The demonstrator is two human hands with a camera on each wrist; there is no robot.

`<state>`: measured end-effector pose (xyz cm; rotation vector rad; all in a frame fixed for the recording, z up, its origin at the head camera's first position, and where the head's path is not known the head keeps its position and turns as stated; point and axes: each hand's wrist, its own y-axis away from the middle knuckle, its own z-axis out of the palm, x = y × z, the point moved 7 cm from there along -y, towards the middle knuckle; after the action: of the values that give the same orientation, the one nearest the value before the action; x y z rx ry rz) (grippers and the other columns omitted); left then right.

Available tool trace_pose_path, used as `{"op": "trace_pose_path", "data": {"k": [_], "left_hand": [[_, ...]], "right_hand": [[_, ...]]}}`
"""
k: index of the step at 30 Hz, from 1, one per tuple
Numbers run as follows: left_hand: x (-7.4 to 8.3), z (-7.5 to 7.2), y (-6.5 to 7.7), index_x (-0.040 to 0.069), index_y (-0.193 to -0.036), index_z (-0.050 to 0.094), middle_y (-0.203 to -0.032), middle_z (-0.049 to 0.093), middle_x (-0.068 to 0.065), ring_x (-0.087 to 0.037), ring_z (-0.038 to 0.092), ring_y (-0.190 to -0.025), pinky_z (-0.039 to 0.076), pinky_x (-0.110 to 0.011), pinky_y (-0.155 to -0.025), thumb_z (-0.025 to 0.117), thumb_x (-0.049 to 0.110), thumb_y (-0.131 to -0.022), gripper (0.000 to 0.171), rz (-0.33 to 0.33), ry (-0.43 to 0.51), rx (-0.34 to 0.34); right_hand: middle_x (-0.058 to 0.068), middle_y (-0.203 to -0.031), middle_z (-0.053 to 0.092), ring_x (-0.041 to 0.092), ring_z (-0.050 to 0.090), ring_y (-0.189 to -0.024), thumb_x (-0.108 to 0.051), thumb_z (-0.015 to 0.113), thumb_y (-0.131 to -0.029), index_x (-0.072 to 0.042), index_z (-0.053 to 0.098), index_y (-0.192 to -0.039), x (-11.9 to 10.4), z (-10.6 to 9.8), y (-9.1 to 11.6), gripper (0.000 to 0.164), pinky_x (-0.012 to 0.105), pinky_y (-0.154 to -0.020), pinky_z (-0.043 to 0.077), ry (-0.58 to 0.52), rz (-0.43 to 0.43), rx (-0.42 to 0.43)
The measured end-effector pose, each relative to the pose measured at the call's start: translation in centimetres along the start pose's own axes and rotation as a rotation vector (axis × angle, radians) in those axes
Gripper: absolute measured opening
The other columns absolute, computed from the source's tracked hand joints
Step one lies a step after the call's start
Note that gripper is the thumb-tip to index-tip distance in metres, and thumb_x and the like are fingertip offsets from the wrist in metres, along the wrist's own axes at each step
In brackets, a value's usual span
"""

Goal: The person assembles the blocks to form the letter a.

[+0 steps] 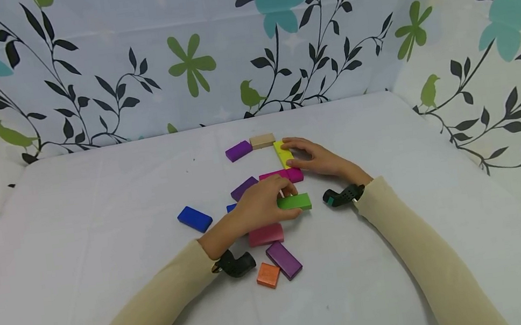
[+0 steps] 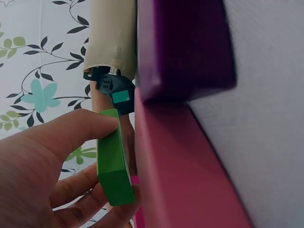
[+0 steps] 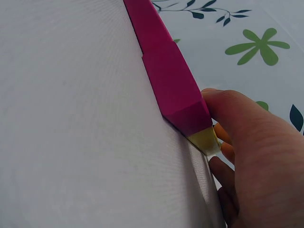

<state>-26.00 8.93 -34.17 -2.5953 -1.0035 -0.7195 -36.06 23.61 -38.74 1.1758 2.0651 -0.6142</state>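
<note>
My left hand pinches a green block between thumb and fingers. In the left wrist view the green block is held beside a pink block and a purple one. Farther back, my right hand grips a yellow block on the table, fingers at its far end and thumb near its close end. Two magenta blocks lie end to end just in front of the yellow one. From the right wrist view, a magenta block covers most of the yellow block.
Behind lie a purple block and a tan block. Another purple block and a half-hidden blue one sit by my left hand. A blue block lies left; pink, purple and orange blocks lie nearer.
</note>
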Motion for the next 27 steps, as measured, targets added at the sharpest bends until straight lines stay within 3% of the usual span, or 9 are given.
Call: {"op": "trace_pose_path", "data": {"k": [14, 21, 27], "left_hand": [[-1.1, 0.4, 0.0, 0.01, -0.11, 0.066, -0.101, 0.064, -0.003, -0.015, 0.059, -0.093, 0.048, -0.032, -0.08, 0.077, 0.031, -0.083, 0.036, -0.075, -0.042, -0.038], [-2.1, 0.3, 0.9, 0.011, -0.121, 0.062, -0.107, 0.064, -0.005, -0.017, 0.061, -0.095, 0.05, -0.03, -0.08, 0.079, 0.022, -0.08, 0.046, -0.056, 0.078, -0.109], [-2.2, 0.0, 1.3, 0.009, -0.121, 0.064, -0.11, 0.062, -0.008, -0.021, 0.06, -0.098, 0.05, -0.027, -0.081, 0.074, 0.008, -0.081, 0.041, -0.003, 0.204, -0.147]], "right_hand": [[0.004, -0.158, 0.029, 0.023, 0.018, -0.148, -0.024, 0.061, -0.096, -0.013, 0.047, -0.143, 0.0, 0.0, -0.1, 0.05, 0.051, -0.118, 0.015, 0.016, 0.008, 0.015], [0.007, -0.158, 0.028, 0.026, 0.017, -0.148, -0.022, 0.062, -0.096, -0.011, 0.048, -0.143, -0.1, 0.2, 0.0, 0.05, 0.054, -0.117, 0.014, 0.002, 0.015, 0.012], [0.008, -0.158, 0.029, 0.027, 0.017, -0.148, -0.022, 0.062, -0.096, -0.009, 0.048, -0.142, 0.0, 0.1, 0.0, 0.049, 0.054, -0.117, 0.013, -0.01, 0.001, 0.014]]}}
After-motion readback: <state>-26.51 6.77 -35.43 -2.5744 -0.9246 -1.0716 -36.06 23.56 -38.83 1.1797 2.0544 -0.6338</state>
